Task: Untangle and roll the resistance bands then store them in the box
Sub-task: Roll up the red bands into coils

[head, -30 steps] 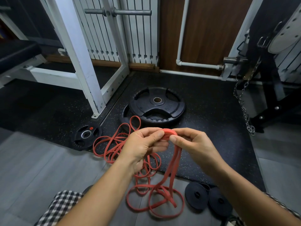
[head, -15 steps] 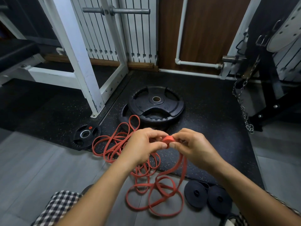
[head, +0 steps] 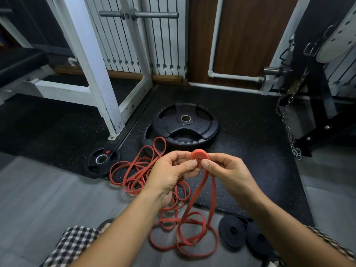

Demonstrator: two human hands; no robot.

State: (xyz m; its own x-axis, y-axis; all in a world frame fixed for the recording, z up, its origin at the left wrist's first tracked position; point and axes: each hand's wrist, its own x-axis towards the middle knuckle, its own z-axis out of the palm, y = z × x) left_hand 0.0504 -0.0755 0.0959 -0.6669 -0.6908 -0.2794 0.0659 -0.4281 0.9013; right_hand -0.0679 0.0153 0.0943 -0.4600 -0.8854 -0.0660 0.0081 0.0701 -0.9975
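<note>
Compared with half a second ago, the small coil (head: 199, 157) of flat red rubber resistance band has tipped up, so its round face and centre hole now show where it earlier sat edge-on between the fingers. Both hands remain at much the same spot above the floor.

The left hand (head: 173, 171) pinches the coil from the left, with the thumb on its near face and the other fingers curled behind. The right hand (head: 228, 170) pinches it from the right in the same way, and the two thumb tips almost meet at the coil's lower edge. The coil sits right at the fingertips, clear of both palms.

From its underside the unrolled length (head: 212, 195) of the same band drops as two strands between the wrists and ends in loose loops on the grey plank floor (head: 48, 199). A tangled heap of red bands (head: 133, 176) lies below and left of the left hand, across the edge of the black speckled rubber mat (head: 250, 160).

Two rolled black bands (head: 232, 229) lie side by side just right of the loops. A large black weight plate (head: 185, 122) lies beyond the hands, with a small black weight plate (head: 102, 160) to its left.
</note>
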